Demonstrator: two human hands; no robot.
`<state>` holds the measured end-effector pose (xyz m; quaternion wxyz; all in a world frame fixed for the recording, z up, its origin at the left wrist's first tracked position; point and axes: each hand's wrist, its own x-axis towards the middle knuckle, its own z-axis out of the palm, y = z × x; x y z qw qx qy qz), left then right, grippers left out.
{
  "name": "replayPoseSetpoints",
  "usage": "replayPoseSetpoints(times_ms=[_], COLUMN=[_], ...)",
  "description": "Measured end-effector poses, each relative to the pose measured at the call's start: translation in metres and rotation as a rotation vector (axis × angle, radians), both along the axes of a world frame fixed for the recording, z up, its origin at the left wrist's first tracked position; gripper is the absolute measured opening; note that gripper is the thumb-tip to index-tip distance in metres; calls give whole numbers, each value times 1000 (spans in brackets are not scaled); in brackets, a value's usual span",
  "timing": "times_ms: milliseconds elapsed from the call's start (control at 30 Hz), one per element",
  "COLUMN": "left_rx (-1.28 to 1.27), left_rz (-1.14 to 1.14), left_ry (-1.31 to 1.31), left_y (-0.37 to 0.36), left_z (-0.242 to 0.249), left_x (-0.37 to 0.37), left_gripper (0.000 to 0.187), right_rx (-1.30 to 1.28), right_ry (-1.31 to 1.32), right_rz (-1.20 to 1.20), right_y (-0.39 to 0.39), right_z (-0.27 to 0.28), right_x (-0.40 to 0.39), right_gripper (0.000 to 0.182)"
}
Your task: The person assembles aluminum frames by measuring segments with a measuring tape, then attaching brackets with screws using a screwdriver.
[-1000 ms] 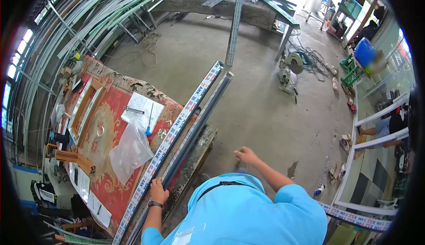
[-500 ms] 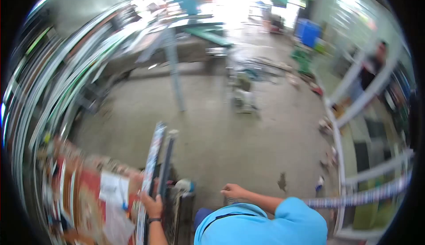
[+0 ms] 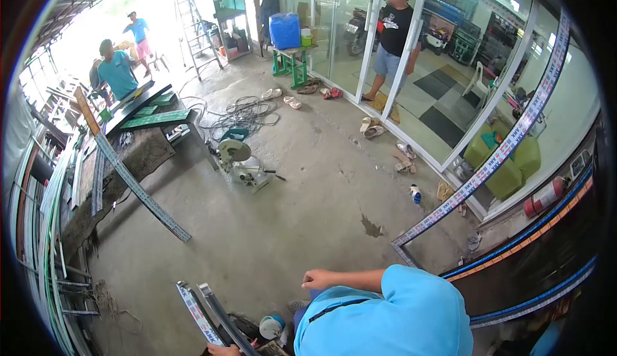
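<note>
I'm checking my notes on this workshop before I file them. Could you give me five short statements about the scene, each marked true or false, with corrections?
1. The left hand is at the label-covered bar. True.
2. The right hand holds a hammer. False: no tool shows in the right hand.
3. The blue container stands on a bench with green legs. True.
4. The saw rests on a table. False: the saw stands on the floor.
5. The fire extinguisher is green. False: the fire extinguisher is red.
</note>
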<state>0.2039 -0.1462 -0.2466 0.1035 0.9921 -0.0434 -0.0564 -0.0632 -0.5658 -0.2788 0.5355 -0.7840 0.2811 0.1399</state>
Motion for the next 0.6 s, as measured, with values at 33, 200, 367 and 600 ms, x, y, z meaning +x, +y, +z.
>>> replayPoseSetpoints(times_ms=[33, 200, 367, 600], left_rx=[16, -26, 136, -523], left_rz=[14, -48, -192, -70], left_ry=[65, 17, 102, 365], left_y=[4, 29, 33, 88], left_z=[2, -10, 59, 65], left_x=[2, 8, -2, -24], left_gripper=[97, 96, 86, 70], right_rx=[-1, 6, -71, 245], right_ry=[-9, -43, -31, 40], right_rz=[-22, 0, 183, 180], right_y=[0, 3, -3, -6], right_z=[3, -6, -7, 42], right_x=[4, 41, 97, 169], right_gripper=[45, 45, 46, 45])
